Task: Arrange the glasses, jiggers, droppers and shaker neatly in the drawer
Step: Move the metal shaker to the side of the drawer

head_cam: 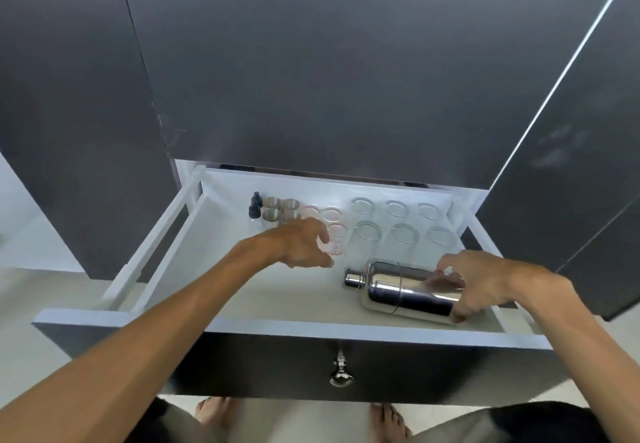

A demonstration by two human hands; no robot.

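Observation:
A steel shaker (398, 290) lies on its side in the front right of the open white drawer (277, 326), cap pointing left. My right hand (485, 279) grips its base end. My left hand (304, 245) hovers over the drawer's middle, fingers spread, its fingertips at a small measuring glass with red marks (336, 240); whether it holds the glass is unclear. Two more small glasses (330, 215) stand behind. Several clear tumblers (403, 236) stand in two rows at the back right. Several metal jiggers (272, 214) and two dark droppers (255, 205) sit at the back left.
Dark cabinet fronts (311, 61) rise above and on both sides of the drawer. The drawer's dark front panel carries a metal knob (341, 375). My bare feet (213, 413) stand on a pale floor below the drawer.

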